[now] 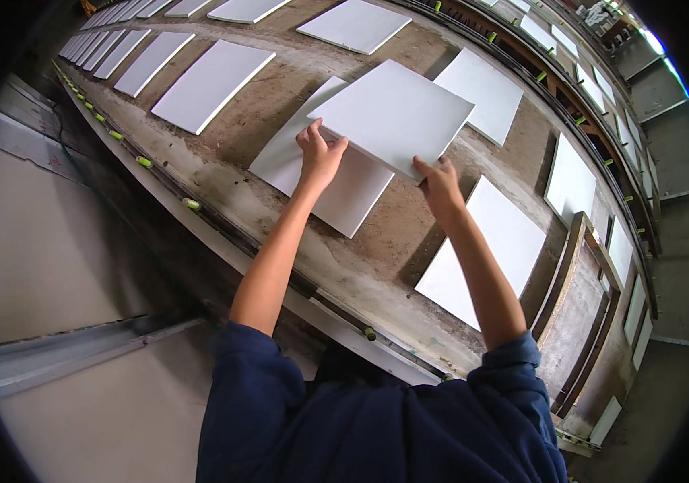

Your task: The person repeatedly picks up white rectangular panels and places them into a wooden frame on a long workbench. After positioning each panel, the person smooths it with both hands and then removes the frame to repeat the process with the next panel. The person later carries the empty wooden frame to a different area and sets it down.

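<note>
Over a long, brown, dusty worktable (228, 173), seen from the head camera, I watch two bare hands hold one flat white board (393, 109) between them. The left hand (322, 154) pinches the board's near edge toward its left corner, fingers bent and thumb apart from them. The right hand (441, 185) pinches the same board by its near right corner. The held board is tilted and partly covers a second white board (284, 157) lying beneath; I cannot tell whether the two touch. Just beyond, to the right, lies a third board (481, 92); nearer, by the right forearm, lies a fourth (517, 229). Left of the hands, more white boards (214, 84) run in rows toward the far end. A wooden frame (563, 278) sits at the right, and yellow-green pieces (191, 204) dot the table's near edge.
</note>
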### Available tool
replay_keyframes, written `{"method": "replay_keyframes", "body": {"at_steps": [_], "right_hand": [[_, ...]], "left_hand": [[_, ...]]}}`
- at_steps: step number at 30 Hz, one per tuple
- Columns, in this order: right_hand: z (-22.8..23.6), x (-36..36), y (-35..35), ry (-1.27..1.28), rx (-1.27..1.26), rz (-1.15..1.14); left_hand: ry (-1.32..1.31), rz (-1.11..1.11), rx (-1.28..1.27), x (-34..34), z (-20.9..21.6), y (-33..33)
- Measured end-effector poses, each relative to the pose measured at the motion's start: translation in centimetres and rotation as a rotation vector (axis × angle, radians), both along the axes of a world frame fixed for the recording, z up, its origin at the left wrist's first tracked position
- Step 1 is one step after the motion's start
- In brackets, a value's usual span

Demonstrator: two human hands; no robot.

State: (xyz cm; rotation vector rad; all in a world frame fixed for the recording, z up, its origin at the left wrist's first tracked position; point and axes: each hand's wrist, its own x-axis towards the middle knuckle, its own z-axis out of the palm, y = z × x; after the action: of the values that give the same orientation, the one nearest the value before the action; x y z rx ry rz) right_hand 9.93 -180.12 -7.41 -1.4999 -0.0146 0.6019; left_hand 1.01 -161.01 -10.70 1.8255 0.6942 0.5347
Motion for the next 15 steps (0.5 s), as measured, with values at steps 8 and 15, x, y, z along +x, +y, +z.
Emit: {"method": "replay_keyframes", "body": {"at_steps": [8, 15], "right_hand": [[8.6, -3.8, -15.8, -0.120, 0.046, 0.186], [11.8, -8.7, -35.1, -0.289, -0.046, -0.048]], "left_hand": [[-0.256, -0.132, -0.404, -4.2, 7.1, -7.0], [-0.248, -0.719, -0.383, -5.2, 8.3, -25.2]]}}
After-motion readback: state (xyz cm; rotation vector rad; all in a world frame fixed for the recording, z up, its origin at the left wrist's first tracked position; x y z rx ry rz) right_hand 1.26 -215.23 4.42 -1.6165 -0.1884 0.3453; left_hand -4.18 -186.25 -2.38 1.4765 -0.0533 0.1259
